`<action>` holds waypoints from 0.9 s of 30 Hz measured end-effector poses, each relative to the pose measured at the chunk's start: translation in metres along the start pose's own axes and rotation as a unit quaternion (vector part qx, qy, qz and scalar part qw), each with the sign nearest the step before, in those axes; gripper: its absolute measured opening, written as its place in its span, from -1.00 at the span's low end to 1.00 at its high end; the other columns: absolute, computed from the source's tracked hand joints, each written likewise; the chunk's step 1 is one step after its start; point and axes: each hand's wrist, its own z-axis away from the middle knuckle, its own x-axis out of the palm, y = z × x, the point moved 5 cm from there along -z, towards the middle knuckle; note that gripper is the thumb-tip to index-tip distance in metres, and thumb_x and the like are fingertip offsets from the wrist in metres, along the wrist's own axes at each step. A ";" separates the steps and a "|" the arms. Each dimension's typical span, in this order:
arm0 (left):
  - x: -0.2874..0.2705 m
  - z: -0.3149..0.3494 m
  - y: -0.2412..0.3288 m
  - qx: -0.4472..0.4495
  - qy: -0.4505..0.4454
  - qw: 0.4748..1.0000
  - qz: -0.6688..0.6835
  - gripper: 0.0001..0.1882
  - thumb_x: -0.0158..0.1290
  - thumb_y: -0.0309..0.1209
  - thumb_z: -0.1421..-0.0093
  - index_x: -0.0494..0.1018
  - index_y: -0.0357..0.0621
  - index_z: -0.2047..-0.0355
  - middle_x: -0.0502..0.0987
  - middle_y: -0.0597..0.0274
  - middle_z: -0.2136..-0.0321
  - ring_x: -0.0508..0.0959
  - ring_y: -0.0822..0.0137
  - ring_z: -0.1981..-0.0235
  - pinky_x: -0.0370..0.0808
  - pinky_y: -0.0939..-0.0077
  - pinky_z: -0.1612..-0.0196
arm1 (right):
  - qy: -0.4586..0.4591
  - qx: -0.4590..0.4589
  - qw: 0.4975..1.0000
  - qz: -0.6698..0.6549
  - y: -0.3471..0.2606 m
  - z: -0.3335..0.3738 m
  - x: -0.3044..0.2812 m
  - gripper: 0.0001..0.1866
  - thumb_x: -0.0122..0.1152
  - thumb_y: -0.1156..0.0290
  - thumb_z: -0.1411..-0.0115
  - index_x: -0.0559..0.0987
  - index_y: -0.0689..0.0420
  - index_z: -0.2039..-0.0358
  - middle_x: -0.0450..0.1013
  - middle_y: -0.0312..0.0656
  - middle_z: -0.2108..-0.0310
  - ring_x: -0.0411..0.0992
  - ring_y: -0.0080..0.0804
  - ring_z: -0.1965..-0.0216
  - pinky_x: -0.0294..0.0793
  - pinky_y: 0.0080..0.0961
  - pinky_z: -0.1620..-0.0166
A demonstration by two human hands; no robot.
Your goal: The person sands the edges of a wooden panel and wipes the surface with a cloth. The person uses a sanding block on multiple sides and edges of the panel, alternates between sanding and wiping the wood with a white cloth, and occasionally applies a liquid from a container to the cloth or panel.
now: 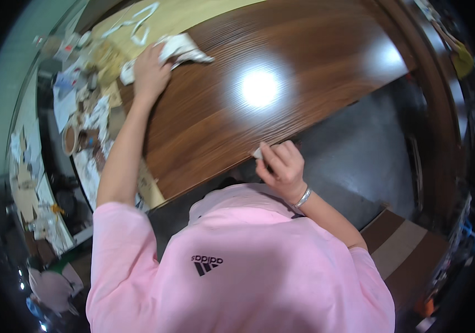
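A dark brown wood-grain panel (210, 116) lies in front of me, with a bright light reflected on its surface. At its far left edge my left hand (151, 75) is closed on a crumpled white cloth (185, 49) with brownish marks, which rests on the panel. My right hand (283, 166) is at the panel's near edge, wearing a silver bracelet (304, 197). Its fingers pinch a small whitish piece (257, 152), mostly hidden by the fingers; its kind cannot be made out.
A pale yellowish board (193, 14) shows beyond the panel, with white strips (137, 28) on it. Crumpled papers (101, 114) and a round tan container (71, 139) clutter the left side. A tall brown panel (443, 100) stands at right, beyond grey floor (354, 150).
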 end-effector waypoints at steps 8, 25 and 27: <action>0.001 0.002 0.006 -0.040 0.003 0.999 -0.029 -0.50 0.08 -0.30 -0.06 0.45 -0.08 -0.06 0.50 0.05 0.01 0.47 -0.01 -0.01 0.38 0.10 -0.09 | -0.113 -0.240 0.960 -0.093 -0.154 -0.008 0.119 -0.85 0.14 0.34 0.13 0.53 0.12 0.55 0.31 -0.30 0.43 0.31 -0.40 0.33 0.24 -0.52 0.32; 0.002 0.007 0.000 -0.082 -0.040 0.995 -0.046 -0.46 0.10 -0.25 -0.09 0.43 0.03 -0.13 0.44 0.12 -0.11 0.40 0.07 -0.15 0.26 0.13 -0.23 | -0.047 -0.096 0.994 -0.008 -0.078 -0.003 0.047 -0.60 0.34 0.56 0.23 0.61 0.11 0.26 0.39 -0.39 0.46 0.34 -0.39 0.48 0.30 -0.43 0.35; -0.004 0.009 -0.001 -0.076 -0.022 0.996 -0.044 -0.47 0.09 -0.27 -0.08 0.44 0.02 -0.11 0.45 0.12 -0.09 0.42 0.08 -0.13 0.27 0.12 -0.22 | -0.047 -0.030 0.992 0.112 -0.034 0.001 0.002 -0.73 0.33 0.56 0.14 0.59 0.07 0.34 0.48 -0.31 0.40 0.39 -0.34 0.42 0.34 -0.35 0.34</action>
